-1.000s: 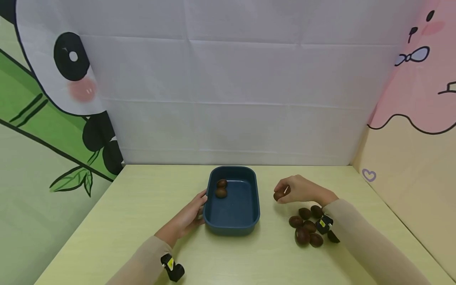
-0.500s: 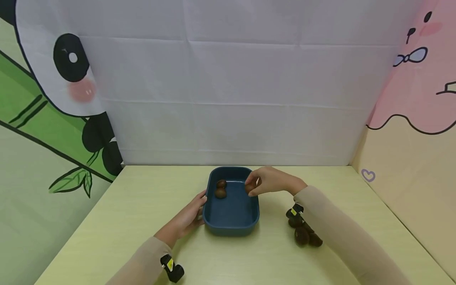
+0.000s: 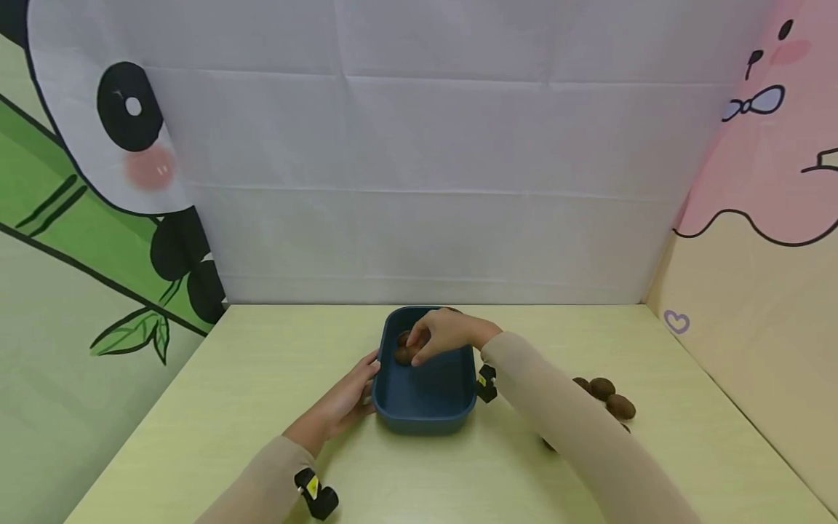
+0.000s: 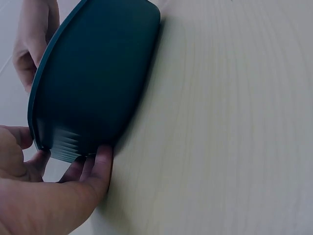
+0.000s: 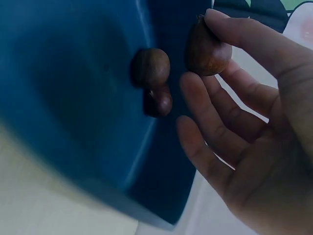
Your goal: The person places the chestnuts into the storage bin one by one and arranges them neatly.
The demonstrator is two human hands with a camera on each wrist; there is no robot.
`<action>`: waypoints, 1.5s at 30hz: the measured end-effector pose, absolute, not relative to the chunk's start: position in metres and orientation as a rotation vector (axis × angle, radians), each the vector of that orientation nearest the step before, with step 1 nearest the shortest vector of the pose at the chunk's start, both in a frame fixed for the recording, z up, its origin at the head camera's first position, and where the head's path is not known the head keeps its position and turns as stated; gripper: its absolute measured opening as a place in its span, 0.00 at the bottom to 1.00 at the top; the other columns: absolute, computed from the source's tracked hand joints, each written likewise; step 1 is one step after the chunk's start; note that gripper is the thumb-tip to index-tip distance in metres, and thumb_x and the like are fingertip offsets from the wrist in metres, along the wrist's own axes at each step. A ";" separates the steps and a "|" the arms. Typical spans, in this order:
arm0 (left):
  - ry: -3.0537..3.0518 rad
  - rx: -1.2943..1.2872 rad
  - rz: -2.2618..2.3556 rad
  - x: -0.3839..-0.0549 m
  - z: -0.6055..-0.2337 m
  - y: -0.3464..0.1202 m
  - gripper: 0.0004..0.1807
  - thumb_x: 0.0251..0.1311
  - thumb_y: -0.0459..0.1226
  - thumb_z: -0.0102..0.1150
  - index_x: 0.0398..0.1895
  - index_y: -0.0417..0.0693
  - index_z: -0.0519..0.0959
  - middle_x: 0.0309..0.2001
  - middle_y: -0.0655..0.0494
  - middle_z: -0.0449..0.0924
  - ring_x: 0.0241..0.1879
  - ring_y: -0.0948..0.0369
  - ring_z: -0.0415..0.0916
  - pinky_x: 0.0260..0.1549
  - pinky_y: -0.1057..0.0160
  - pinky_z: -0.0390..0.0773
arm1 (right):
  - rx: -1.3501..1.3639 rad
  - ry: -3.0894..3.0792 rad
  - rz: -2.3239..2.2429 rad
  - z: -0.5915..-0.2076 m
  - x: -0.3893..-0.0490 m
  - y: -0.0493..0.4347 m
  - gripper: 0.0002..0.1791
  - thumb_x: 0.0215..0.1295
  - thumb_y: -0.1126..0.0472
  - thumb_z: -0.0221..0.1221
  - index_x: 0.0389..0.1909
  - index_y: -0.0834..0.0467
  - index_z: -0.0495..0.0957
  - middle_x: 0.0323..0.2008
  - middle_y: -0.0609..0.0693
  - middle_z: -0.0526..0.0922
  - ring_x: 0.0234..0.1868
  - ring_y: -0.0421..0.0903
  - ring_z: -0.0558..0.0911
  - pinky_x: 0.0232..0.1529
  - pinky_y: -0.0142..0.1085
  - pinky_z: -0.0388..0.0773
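Observation:
A dark blue rectangular container [image 3: 425,422] stands on the table. My left hand [image 3: 347,397] holds it at its left side; in the left wrist view the fingertips [image 4: 103,154] lie against the outer wall and one finger reaches the rim. Over the container's inside, my right hand [image 3: 448,335] pinches a brown chestnut [image 5: 205,49] between thumb and fingers. Below it, one larger chestnut [image 5: 151,67] and a smaller chestnut [image 5: 159,102] lie together on the container's floor near the wall. In the head view the right fingers partly cover these.
Several loose chestnuts [image 3: 602,388] lie on the table [image 3: 275,364] at the right, partly hidden under the right sleeve [image 3: 556,393]. A white cloth backdrop [image 3: 432,182] rises behind the table's far edge, with printed panels at both sides.
My right hand has carried the chestnut leftward from beside the loose ones to over the container's left half. The left hand and the container have stayed in place.

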State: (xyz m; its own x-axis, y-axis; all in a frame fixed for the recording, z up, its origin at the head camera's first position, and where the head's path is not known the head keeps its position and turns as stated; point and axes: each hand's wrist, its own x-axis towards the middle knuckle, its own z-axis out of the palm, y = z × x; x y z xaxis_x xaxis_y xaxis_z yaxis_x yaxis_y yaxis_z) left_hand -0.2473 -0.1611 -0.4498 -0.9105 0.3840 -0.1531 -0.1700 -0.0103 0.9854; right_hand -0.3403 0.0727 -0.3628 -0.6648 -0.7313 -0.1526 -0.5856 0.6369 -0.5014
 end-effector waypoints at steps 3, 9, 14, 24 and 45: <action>1.897 0.209 1.979 -0.247 -0.449 -0.161 0.33 0.81 0.50 0.35 0.82 0.55 0.43 0.75 0.39 0.54 0.73 0.43 0.55 0.64 0.41 0.64 | -0.992 2.512 -0.594 -0.367 -0.343 0.063 0.20 0.58 0.47 0.72 0.50 0.49 0.85 0.42 0.37 0.84 0.44 0.36 0.81 0.50 0.36 0.77; 1.909 0.192 1.972 -0.247 -0.448 -0.160 0.32 0.80 0.50 0.36 0.81 0.56 0.45 0.75 0.40 0.54 0.73 0.43 0.55 0.64 0.41 0.64 | -0.936 2.490 -0.619 -0.379 -0.348 0.052 0.19 0.58 0.49 0.73 0.49 0.49 0.86 0.44 0.38 0.83 0.45 0.36 0.81 0.53 0.37 0.76; 1.906 0.186 1.976 -0.247 -0.448 -0.161 0.32 0.80 0.50 0.36 0.81 0.56 0.45 0.75 0.40 0.55 0.72 0.43 0.56 0.64 0.40 0.64 | -0.907 2.478 -0.608 -0.386 -0.348 0.045 0.18 0.58 0.50 0.73 0.48 0.49 0.86 0.43 0.39 0.84 0.45 0.36 0.81 0.54 0.36 0.76; 1.902 0.213 1.964 -0.247 -0.451 -0.162 0.33 0.80 0.50 0.36 0.82 0.56 0.43 0.76 0.39 0.52 0.73 0.42 0.54 0.64 0.41 0.64 | -0.801 2.451 -0.630 -0.394 -0.343 0.038 0.15 0.58 0.54 0.73 0.45 0.52 0.86 0.39 0.41 0.84 0.35 0.39 0.84 0.42 0.33 0.79; 1.887 0.250 1.963 -0.247 -0.449 -0.164 0.34 0.81 0.51 0.35 0.82 0.55 0.41 0.76 0.38 0.51 0.74 0.41 0.52 0.65 0.40 0.62 | -0.680 2.590 -0.605 -0.393 -0.338 0.035 0.10 0.59 0.51 0.72 0.41 0.47 0.87 0.40 0.39 0.82 0.42 0.39 0.79 0.47 0.37 0.78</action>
State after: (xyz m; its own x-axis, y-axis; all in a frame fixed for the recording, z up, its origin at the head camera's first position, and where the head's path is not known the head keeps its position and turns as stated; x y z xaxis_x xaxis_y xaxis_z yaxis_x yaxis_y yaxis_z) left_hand -0.2472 -0.1638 -0.4493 -0.9022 0.4053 -0.1477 -0.1636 -0.0048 0.9865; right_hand -0.3382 0.0351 -0.3927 -0.8046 -0.5341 -0.2594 -0.3639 0.7888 -0.4954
